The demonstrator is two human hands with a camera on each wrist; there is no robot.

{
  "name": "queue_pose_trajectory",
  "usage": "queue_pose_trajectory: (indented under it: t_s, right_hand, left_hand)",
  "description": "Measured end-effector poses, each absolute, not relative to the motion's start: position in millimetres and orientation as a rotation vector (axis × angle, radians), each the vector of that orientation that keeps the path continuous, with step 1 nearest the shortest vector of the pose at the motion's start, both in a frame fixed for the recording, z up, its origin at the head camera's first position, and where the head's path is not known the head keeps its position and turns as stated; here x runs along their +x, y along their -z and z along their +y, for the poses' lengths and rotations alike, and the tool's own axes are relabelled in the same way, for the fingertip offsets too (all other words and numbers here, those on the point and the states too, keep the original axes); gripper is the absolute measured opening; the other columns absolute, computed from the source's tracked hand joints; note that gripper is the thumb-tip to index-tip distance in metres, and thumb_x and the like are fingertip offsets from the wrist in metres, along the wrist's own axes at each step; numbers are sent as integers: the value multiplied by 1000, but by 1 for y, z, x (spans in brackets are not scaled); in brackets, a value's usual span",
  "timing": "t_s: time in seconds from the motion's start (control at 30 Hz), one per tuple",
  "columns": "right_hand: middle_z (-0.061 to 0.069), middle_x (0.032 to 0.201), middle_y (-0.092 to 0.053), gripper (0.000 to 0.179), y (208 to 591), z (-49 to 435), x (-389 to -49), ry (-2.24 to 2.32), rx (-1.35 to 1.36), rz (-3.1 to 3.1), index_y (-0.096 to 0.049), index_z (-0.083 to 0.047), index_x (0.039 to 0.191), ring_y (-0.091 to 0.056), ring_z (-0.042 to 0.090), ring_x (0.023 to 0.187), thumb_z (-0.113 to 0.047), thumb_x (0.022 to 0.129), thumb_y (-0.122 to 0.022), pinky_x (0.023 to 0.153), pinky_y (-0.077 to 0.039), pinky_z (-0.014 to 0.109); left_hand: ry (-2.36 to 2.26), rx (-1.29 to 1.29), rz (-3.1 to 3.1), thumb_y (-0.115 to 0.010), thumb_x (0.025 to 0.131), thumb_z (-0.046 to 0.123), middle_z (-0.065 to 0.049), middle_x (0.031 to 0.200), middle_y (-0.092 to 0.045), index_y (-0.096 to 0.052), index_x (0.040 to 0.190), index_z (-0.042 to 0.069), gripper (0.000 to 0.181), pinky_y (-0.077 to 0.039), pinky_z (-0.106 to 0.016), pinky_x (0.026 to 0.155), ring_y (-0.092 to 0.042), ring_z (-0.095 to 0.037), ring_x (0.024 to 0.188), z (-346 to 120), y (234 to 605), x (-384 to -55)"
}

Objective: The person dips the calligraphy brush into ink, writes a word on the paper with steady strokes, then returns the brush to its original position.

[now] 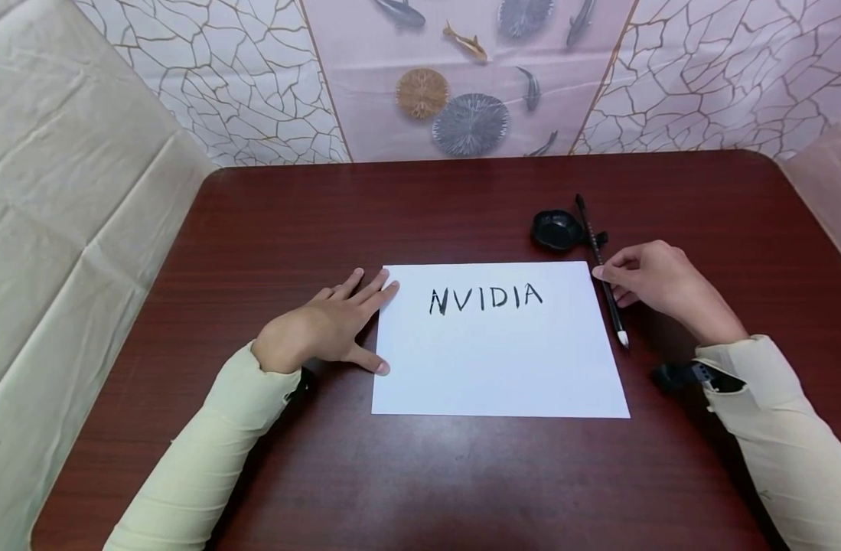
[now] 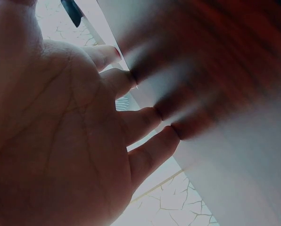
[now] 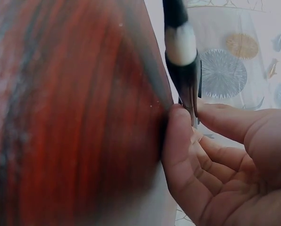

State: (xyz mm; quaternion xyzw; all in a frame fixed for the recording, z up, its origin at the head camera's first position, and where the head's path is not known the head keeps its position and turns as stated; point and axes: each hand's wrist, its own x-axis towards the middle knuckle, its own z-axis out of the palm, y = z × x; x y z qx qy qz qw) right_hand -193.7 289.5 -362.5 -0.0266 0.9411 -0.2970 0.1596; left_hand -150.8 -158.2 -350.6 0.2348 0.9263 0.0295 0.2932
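A white sheet of paper (image 1: 496, 363) lies on the table with "NVIDIA" in black letters (image 1: 485, 298) across its upper part. My left hand (image 1: 327, 325) is spread flat at the sheet's left edge, its thumb and some fingertips touching the paper; the left wrist view shows its palm (image 2: 70, 122). Right of the sheet, the thumb and forefinger of my right hand (image 1: 668, 287) pinch a dark writing brush (image 1: 605, 287) by its handle. Its dark tip points to the far side, its white end towards me. The right wrist view shows the brush (image 3: 182, 44) between thumb and forefinger.
A small black ink dish (image 1: 556, 230) stands behind the sheet's right corner. Beside it, a small dark piece (image 1: 601, 238) sits under the brush. The dark red wooden table (image 1: 392, 482) meets a patterned cloth (image 1: 365, 76) at the back and a pale cloth (image 1: 62, 229) at left.
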Motion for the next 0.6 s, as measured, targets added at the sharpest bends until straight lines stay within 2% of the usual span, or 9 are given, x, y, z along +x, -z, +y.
queue_pose_trajectory:
  t_s: [0.37, 0.6]
  right_hand:
    - [9, 82, -76, 41, 362, 288, -193, 842, -73, 2697, -70, 8, 116, -74, 20, 71, -31, 105, -68, 71, -61, 40]
    - [8, 80, -74, 40, 361, 287, -192, 857, -80, 2675, -69, 7, 112, -73, 19, 69, -32, 105, -68, 65, -60, 32]
  left_hand:
    - [-84, 636, 2472, -78, 85, 68, 0, 177, 14, 2, 172, 24, 126, -14, -65, 126, 11, -37, 163, -159, 352, -151]
    - [-94, 644, 2472, -78, 86, 67, -1, 178, 14, 2, 172, 23, 125, -14, -64, 126, 11, -38, 163, -159, 352, -151]
